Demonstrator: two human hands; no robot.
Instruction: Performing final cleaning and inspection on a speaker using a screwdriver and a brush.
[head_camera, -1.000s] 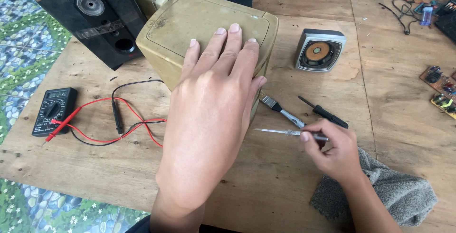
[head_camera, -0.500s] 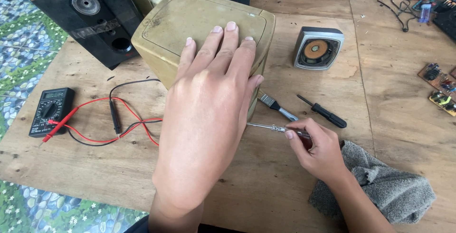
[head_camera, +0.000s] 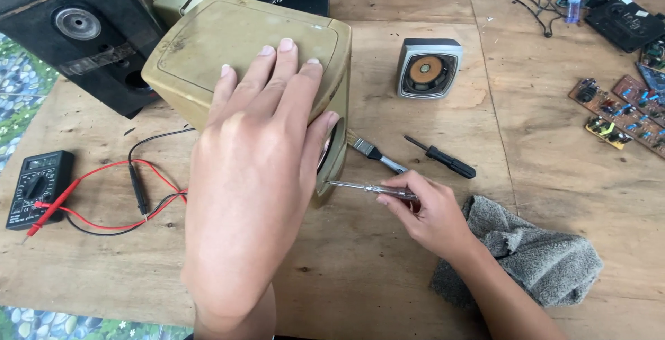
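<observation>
Left hand: left hand point(head_camera: 253, 174), nearest the camera, laid flat with fingers spread on top of the beige plastic speaker cabinet point(head_camera: 228, 49), pressing it down on the bare wooden tabletop point(head_camera: 374, 278).
Right hand: right hand point(head_camera: 429, 212), closed round the dark handle of a slim metal-shafted screwdriver point(head_camera: 367, 188), just right of the left hand.
Screwdriver tip: pointed left at the cabinet's lower front edge, under the left thumb; whether it sits in a screw cannot be told.
Step in hand: judged to be working a fastening on the cabinet face while the other hand steadies the box.
Next move calls for: a firm downward hold and the shaft kept square, so the tip does not slip.
Under right wrist: crumpled grey cloth point(head_camera: 533, 257).
Beyond right hand: small flat paintbrush point(head_camera: 374, 153) and black-handled screwdriver point(head_camera: 443, 160), lying apart.
Left of left hand: black multimeter point(head_camera: 38, 188) with red and black leads point(head_camera: 131, 194).
Further right: loose grey-framed speaker driver point(head_camera: 428, 68); green circuit boards point(head_camera: 616, 111).
Far left: black wooden speaker box point(head_camera: 76, 32), beside the cabinet.
</observation>
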